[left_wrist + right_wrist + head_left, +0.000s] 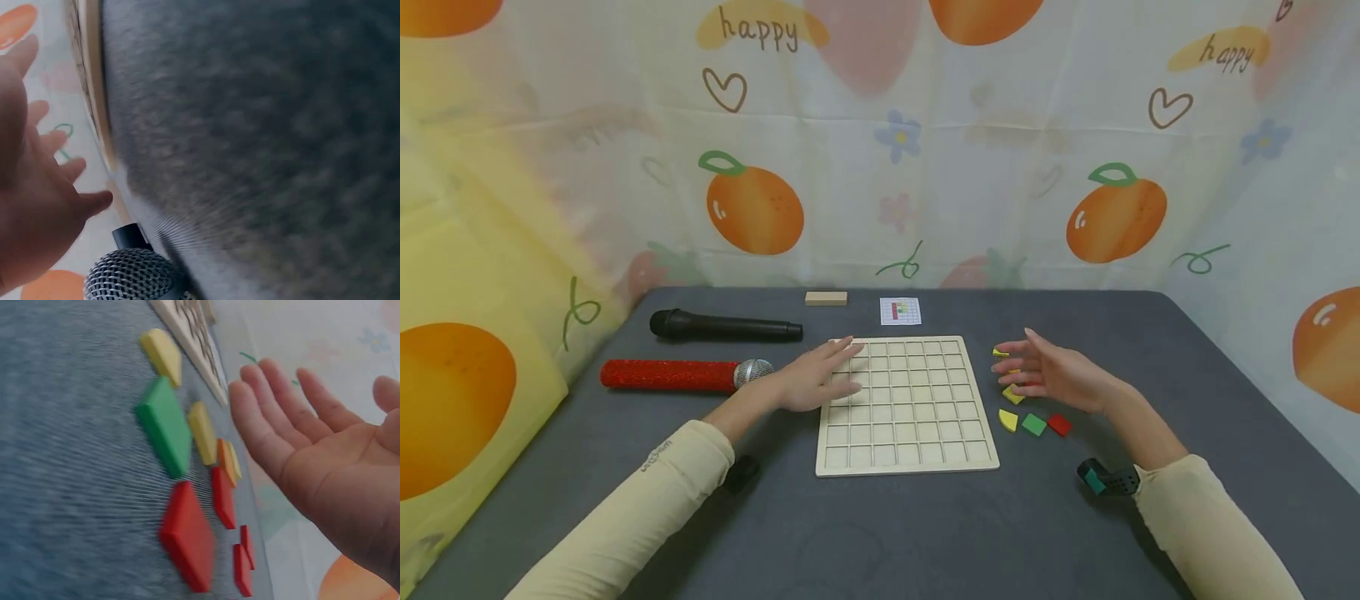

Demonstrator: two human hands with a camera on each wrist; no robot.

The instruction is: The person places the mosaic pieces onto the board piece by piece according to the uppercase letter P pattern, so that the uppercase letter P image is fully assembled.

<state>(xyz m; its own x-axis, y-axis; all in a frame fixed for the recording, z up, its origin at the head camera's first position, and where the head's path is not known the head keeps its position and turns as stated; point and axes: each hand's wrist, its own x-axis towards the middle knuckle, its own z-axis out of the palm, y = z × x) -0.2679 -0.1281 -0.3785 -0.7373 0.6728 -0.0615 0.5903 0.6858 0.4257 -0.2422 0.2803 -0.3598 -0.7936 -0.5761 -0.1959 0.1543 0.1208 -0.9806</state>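
A pale wooden grid board [910, 457] lies flat in the middle of the dark table. Over its upper left part reaches my left hand [812, 379], fingers spread and holding nothing. To the right of the board, my right hand [1067, 377] hovers above several small flat coloured pieces, its fingers extended and nothing in them. Nearest the front are a yellow quarter-round piece [1008, 420], a green square [1033, 425] and a red square [1059, 425]. The right wrist view shows more red pieces [222, 497] and an orange piece [229, 464]; the hand partly covers these in the head view.
A red glittery microphone [670, 375] lies left of the board, its silver head close to my left wrist. Behind it lies a black microphone [730, 326]. Farther back are a wooden block [826, 298] and a card with a coloured grid [900, 312]. A printed curtain [850, 200] hangs behind the table.
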